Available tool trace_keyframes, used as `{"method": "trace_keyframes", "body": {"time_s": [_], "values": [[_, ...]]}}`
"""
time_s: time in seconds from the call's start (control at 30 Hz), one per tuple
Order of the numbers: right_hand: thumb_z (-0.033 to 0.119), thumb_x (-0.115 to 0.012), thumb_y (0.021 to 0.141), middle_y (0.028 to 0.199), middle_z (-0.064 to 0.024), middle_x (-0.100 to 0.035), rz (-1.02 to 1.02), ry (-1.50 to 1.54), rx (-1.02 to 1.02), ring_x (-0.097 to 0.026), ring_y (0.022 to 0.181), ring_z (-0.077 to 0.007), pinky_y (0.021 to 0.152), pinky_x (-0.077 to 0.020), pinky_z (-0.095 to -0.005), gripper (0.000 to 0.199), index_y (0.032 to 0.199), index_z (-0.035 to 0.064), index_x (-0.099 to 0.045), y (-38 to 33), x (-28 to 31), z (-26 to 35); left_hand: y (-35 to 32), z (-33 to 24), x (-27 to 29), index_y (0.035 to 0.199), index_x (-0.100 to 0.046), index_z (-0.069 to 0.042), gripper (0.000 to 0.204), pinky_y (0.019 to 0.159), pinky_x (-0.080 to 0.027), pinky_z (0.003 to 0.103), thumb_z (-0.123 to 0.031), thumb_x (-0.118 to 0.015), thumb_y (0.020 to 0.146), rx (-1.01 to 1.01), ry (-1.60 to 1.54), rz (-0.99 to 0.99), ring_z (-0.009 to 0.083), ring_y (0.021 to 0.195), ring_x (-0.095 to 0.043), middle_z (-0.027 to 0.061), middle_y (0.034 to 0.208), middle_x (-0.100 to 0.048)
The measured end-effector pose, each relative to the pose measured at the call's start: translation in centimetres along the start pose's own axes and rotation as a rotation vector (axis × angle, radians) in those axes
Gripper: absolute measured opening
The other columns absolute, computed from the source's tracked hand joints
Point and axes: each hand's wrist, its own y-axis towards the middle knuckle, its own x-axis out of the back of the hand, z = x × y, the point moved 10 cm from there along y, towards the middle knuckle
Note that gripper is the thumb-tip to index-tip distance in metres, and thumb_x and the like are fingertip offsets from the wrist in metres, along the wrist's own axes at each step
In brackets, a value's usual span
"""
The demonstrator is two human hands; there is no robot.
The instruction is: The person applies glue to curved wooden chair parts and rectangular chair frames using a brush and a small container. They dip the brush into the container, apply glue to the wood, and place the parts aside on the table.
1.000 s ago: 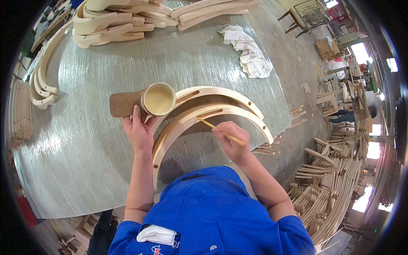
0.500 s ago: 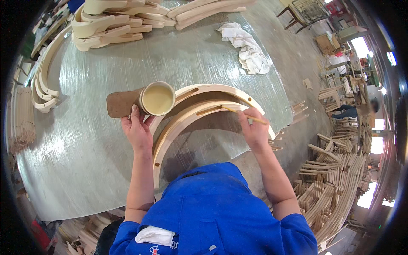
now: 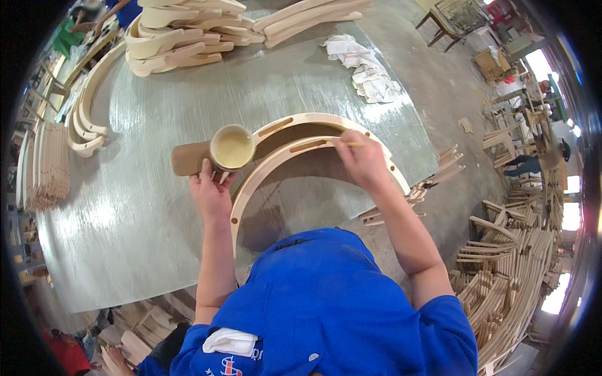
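Observation:
My left hand (image 3: 213,195) is closed around a round cup (image 3: 232,148) of pale yellow liquid and a flat brown paddle-like board (image 3: 190,159) that juts out from under it. My right hand (image 3: 364,161) pinches a thin wooden stick (image 3: 354,145), its tip by the right end of a long slot in the nearer curved wooden piece (image 3: 252,180). Behind that piece a second curved piece (image 3: 332,119) runs nearly parallel, also slotted and with a round hole. The cup is just left of both arcs.
The plastic-covered table (image 3: 125,238) carries stacked curved wood (image 3: 182,37) at the far left, more arcs (image 3: 84,128) at the left edge and a crumpled white cloth (image 3: 367,69) at the far right. Bundled wooden parts (image 3: 501,269) stand on the floor to the right.
My right hand has moved left and away from me, closer to the slot, and less of the stick shows. The left hand still holds the cup. The whole view has shifted slightly.

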Motion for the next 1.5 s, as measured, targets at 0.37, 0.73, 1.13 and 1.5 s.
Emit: {"method": "trace_keyframes", "body": {"time_s": [0.37,0.73,1.13,1.5], "values": [[0.015,-0.062,0.086,0.072,-0.0051,-0.060,0.053,0.837,-0.329,-0.059,0.063,-0.0093,0.058,-0.0469,-0.0220,0.018,0.085,-0.0015,-0.054,-0.6,-1.4,0.4,-3.9,4.3,-4.9,0.119,-0.038,-0.007,0.025,0.072,-0.057,0.041,-0.015,-0.043,0.095,0.088,0.175,0.176,0.0217,0.095,-0.060,0.0107,0.109,-0.056],[0.007,-0.058,0.084,0.079,-0.0071,-0.060,-0.123,1.630,-0.940,-0.061,0.070,-0.0169,0.068,-0.0543,-0.0331,0.008,0.089,0.0049,-0.052,-6.7,-6.2,-7.4,-2.6,6.3,-5.7,0.116,-0.042,-0.009,0.023,0.070,-0.057,0.039,-0.016,-0.046,0.094,0.141,0.126,0.145,0.0203,0.093,-0.061,0.0076,0.107,-0.058],[0.024,-0.061,0.088,0.070,-0.0058,-0.057,-0.356,1.460,-1.018,-0.055,0.058,-0.0125,0.055,-0.0489,-0.0278,0.022,0.081,0.0061,-0.051,-7.4,-4.7,-10.1,-1.4,6.6,-7.0,0.119,-0.039,-0.008,0.025,0.067,-0.058,0.040,-0.015,-0.044,0.095,0.156,0.083,0.165,0.0228,0.100,-0.058,0.0106,0.114,-0.053],[0.010,-0.064,0.082,0.066,-0.0102,-0.056,-0.199,0.315,-0.137,-0.055,0.057,-0.0216,0.054,-0.0443,-0.0315,0.018,0.071,0.0034,-0.052,-3.2,-0.7,-2.6,2.0,1.6,-1.8,0.116,-0.043,-0.006,0.025,0.079,-0.055,0.042,-0.016,-0.048,0.094,-0.015,0.085,0.017,0.0236,0.099,-0.059,0.0102,0.113,-0.055]]}}
